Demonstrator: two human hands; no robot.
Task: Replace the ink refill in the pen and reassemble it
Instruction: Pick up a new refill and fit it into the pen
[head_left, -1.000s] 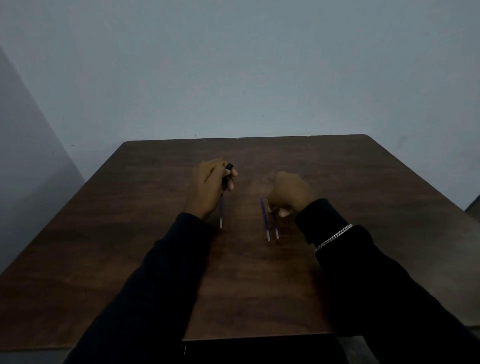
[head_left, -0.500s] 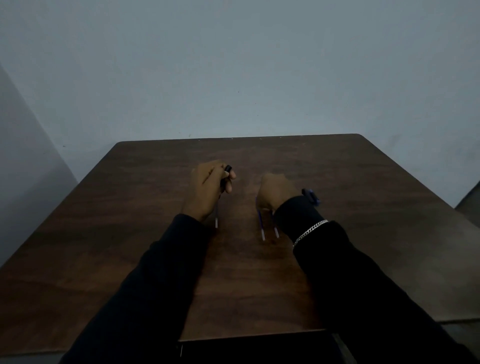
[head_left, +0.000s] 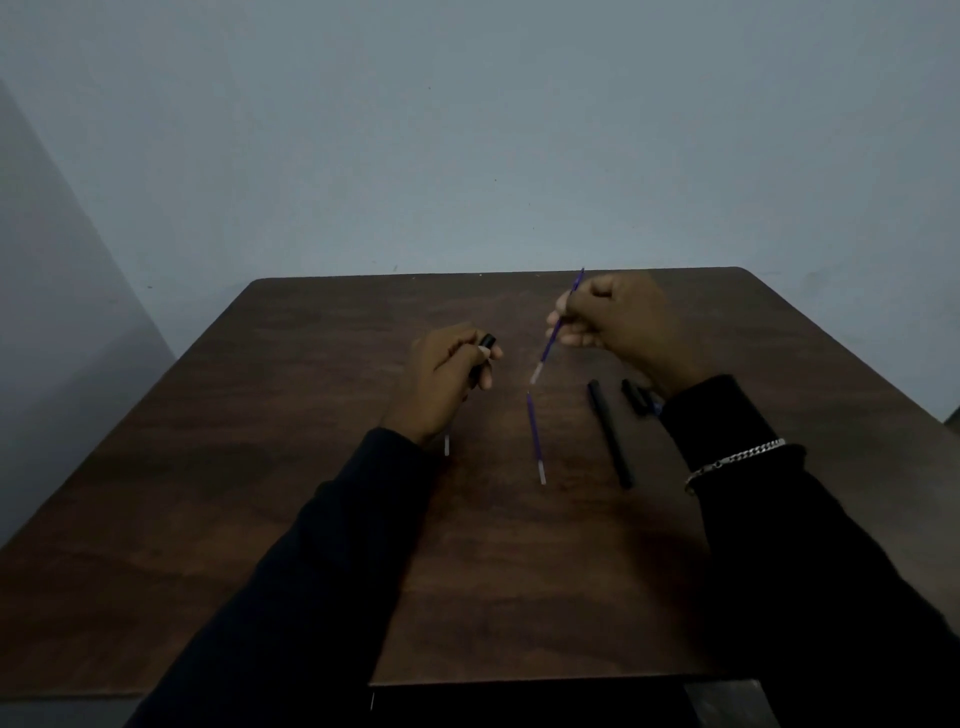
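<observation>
up went my right hand (head_left: 623, 327) since a moment ago: it was low on the table (head_left: 260, 467) beside two thin sticks, and now it is in the air with one purple refill (head_left: 551, 340) in it. its thumb and fingers are pinched tight on the middle of that refill, which tilts with its white end down and toward the other hand. the second refill (head_left: 535, 436) stayed behind, flat on the wood, just below the lifted one and not touching it.

my left hand (head_left: 441, 379) has hardly moved. its fingers are curled round the black pen body (head_left: 487, 342), and the top of the body pokes out by the thumb. a small white end (head_left: 447, 446) peeks out under that hand (i cannot tell if it is an old refill stuck inside or something lying on the table).

a long black part (head_left: 610, 434) lies on the table to the right of the second refill, apart from it. a short black part (head_left: 635, 396) lies near my right sleeve, partly hidden. a silver bracelet (head_left: 737, 460) sits on the right wrist.

what this means, i think: the picking up is done and the new ink is in hand. next it has to go into the pen body, so the two hands must come together and line up. the refill looks thin and bendy, so i would go slow. the pen is not back together yet, so most of the job is left.
</observation>
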